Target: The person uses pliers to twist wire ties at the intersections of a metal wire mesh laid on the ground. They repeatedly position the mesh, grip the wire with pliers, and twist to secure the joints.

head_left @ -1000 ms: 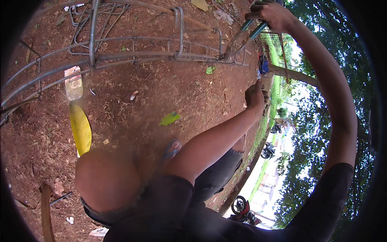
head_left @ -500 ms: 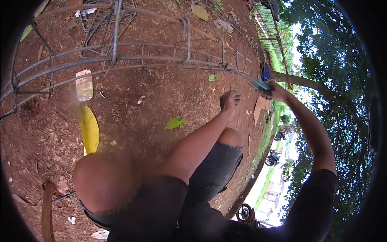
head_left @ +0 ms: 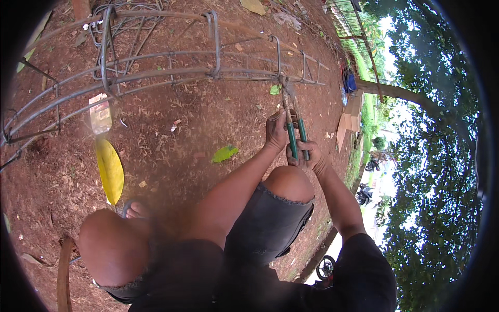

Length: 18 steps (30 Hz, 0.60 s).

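In front of me a long cage of steel reinforcing bars (head_left: 217,49) with square stirrups runs from the left towards the far right. Long-handled pincers (head_left: 286,104) with green grips have their jaws at the cage's near bar, by a stirrup joint. Low on the grips, my right hand (head_left: 312,155) is closed round the pincers. My left hand (head_left: 276,132) is curled against the upper part of the same grips, its fingers partly hidden behind them. Whether a tie wire sits in the jaws is too small to tell.
Loose bent stirrups (head_left: 130,26) lie beyond the cage. A yellow leaf (head_left: 110,171) and a green leaf (head_left: 225,153) rest on the reddish soil. Cardboard (head_left: 349,115) and a blue item (head_left: 349,80) are near a tree trunk (head_left: 400,92). Motorcycles stand farther right.
My right hand has come down and left, with the pincers swung to point at the cage's near bar. My left hand has moved slightly left and now meets the pincers' grips.
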Available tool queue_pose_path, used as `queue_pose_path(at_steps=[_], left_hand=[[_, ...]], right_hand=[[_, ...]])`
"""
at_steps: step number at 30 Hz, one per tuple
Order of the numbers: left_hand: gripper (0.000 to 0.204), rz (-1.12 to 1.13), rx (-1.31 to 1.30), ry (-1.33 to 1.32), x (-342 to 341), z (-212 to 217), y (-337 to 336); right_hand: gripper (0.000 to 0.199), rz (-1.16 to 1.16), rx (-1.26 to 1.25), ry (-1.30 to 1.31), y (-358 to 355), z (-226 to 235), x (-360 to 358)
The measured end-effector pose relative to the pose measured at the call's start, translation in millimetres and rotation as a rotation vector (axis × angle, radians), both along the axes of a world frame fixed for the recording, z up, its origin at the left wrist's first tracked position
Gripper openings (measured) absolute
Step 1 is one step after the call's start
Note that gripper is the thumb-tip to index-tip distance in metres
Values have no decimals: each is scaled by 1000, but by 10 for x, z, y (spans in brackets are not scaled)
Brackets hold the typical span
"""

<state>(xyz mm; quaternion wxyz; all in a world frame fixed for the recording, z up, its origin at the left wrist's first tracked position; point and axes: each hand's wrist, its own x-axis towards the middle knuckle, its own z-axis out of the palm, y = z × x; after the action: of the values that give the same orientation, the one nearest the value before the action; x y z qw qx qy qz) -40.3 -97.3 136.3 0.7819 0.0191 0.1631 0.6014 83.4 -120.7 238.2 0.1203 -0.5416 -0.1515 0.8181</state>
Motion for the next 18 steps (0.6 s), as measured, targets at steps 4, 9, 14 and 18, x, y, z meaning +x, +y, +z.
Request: queue_pose_path(at_steps=[4,9,14,18], left_hand=[[44,61,444,297,-155,93,17],[23,-177,-110,-396,-329,879,308],[24,-151,-395,-24,-122,1008,441],[17,-191,-430,51,-218,1227,386]], right_hand=[[61,194,45,-62,169,369,-168],[62,486,189,-459,398,946,-266],[62,1017,758,-1127,238,1149,-786],[49,945,806,-1452,28,968,-721]])
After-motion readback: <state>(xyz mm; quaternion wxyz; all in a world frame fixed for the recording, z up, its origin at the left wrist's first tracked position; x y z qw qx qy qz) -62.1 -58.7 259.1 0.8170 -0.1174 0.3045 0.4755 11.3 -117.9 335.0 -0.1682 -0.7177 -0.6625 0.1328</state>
